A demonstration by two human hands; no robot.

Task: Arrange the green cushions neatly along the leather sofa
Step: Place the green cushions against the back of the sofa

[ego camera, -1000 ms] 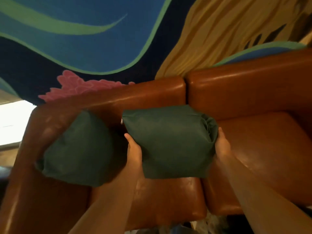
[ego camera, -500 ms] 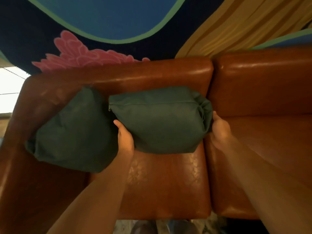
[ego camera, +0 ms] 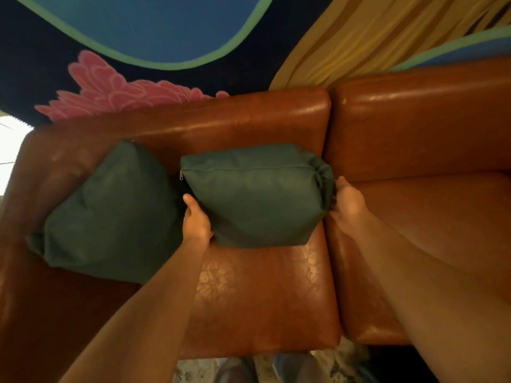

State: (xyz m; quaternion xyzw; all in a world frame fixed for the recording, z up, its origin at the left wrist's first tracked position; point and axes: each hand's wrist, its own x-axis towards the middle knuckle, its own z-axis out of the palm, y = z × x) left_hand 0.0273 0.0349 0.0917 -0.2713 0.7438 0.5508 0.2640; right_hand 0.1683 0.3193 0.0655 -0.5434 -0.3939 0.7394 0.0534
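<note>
A: Hands status: left hand (ego camera: 197,225) is pressed on the left end of the held cushion (ego camera: 257,194), thumb up the side. Right hand (ego camera: 349,201) is clamped on the bunched right end. So both are closed on 1 cushion, 1 at each end.

B: Where's it sitting?

A: Bottom edge on the seat of the leather sofa (ego camera: 262,299), back up against the backrest, zip seam (ego camera: 246,169) on top. Right end just beside the gap between the 2 seat sections.

B: How to finish the step?

A: My call: push it flat to the backrest, get the top edge level, then pull the right end out, since the fabric is scrunched there. Release both ends together so it doesn't tip forward.

B: The other one?

A: Second cushion (ego camera: 110,214) is in the corner, leaning tilted against the armrest, just beside the held one. Can't tell if they touch. Probably needs squaring up next.

B: Count?

A: 2 green cushions, 2 hands, 2 seat sections visible. Right section has no cushion in view.
</note>
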